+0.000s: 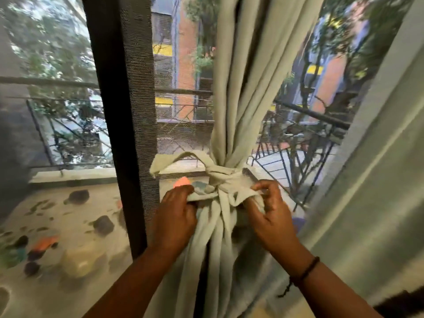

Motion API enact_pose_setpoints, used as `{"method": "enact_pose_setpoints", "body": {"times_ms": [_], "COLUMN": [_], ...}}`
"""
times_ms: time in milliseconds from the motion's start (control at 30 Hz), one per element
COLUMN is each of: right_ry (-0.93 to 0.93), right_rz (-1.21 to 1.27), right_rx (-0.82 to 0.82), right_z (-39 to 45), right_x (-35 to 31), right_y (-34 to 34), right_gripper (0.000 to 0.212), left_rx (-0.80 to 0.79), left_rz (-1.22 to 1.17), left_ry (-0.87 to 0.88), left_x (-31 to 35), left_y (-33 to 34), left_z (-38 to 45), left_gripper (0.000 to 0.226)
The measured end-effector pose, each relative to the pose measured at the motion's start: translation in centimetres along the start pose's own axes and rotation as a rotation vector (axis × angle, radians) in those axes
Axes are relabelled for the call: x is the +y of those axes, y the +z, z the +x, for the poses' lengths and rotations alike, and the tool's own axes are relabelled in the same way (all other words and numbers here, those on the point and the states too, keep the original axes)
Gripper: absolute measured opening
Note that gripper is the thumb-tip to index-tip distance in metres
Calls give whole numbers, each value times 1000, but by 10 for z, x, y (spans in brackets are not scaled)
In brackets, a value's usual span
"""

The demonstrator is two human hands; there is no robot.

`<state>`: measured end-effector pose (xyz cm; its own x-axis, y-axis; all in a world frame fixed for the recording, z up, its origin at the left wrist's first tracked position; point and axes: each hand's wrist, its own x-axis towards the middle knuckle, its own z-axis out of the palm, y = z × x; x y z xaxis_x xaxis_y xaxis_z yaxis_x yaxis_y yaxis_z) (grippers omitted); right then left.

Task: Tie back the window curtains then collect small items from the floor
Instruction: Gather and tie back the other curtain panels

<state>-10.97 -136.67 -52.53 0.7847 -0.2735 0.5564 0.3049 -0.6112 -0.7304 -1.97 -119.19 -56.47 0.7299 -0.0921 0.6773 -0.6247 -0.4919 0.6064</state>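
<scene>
A pale green curtain (247, 76) hangs in the middle of the window, gathered into a bunch. A matching cloth tie (220, 177) is wrapped round it and knotted, with one loose end sticking out to the left. My left hand (176, 210) pinches the tie's fabric just left of the knot. My right hand (268, 207) pinches the tie's other end just right of the knot. Both hands sit at the knot's height, one on each side of the bunch.
A dark window frame post (124, 111) with mesh screen stands left of the curtain. A second curtain panel (371, 180) hangs at the right. Outside on the balcony floor (68, 226) lie several small blurred items. A metal railing (305, 125) runs behind.
</scene>
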Motion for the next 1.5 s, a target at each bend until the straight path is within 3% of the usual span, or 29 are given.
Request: {"method": "enact_pose_setpoints", "body": {"times_ms": [67,133,200,300,433,500,567,633,700,800,867,1000,1100,1200,1333,1400,1467,1500], "right_ry": [-30,-93,-186,-241,-222,-178,-172,-197,-184,-135,-120,-418,-577,-558,-429,-309,-226,-183], "right_rz": [-282,-523,-665,-754,-560,-340,-272,-359,-459,-490,-511,-628,-719,-726,-581,-473,-266,-109], "right_rx": [-137,-188,-97,34,106,4,-107,-215,-306,-411,-363,-200,-116,-117,-206,-352,-526,-579], "right_z": [-10,-15,-7,17,39,34,23,9,-3,-17,-10,24,38,37,24,17,6,3], "right_x": [9,22,34,31,20,26,41,67,85,108,125,152,166,177,167,153,133,121], "right_y": [2,0,-12,-42,-61,-59,-57,-68,-65,-78,-93,-136,-151,-149,-140,-131,-122,-118], "right_gripper": [37,52,45,28,28,38,43,41,42,81,88,50,49,44,59,61,47,36], "left_rx": [68,73,73,29,52,-2,-62,-64,-69,-88,-130,-105,-95,-100,-76,-47,39,126], "left_rz": [-394,-485,-330,-137,56,191,305,329,259,203,268,465,614,664,654,546,409,346], "left_ry": [-343,-461,-282,-84,212,332,372,295,154,42,107,125,128,132,86,-25,-145,-142], "left_x": [12,17,14,2,3,5,7,20,31,58,68,79,78,79,90,100,104,107], "left_y": [8,12,4,-8,3,17,25,38,42,66,73,62,53,43,39,45,52,57], "left_z": [-2,-4,-7,3,8,-8,-26,-37,-43,-61,-69,-66,-66,-68,-79,-82,-86,-87], "left_gripper": [32,31,22,29,71,72,61,47,49,53,45,48,51,46,43,52,57,44]}}
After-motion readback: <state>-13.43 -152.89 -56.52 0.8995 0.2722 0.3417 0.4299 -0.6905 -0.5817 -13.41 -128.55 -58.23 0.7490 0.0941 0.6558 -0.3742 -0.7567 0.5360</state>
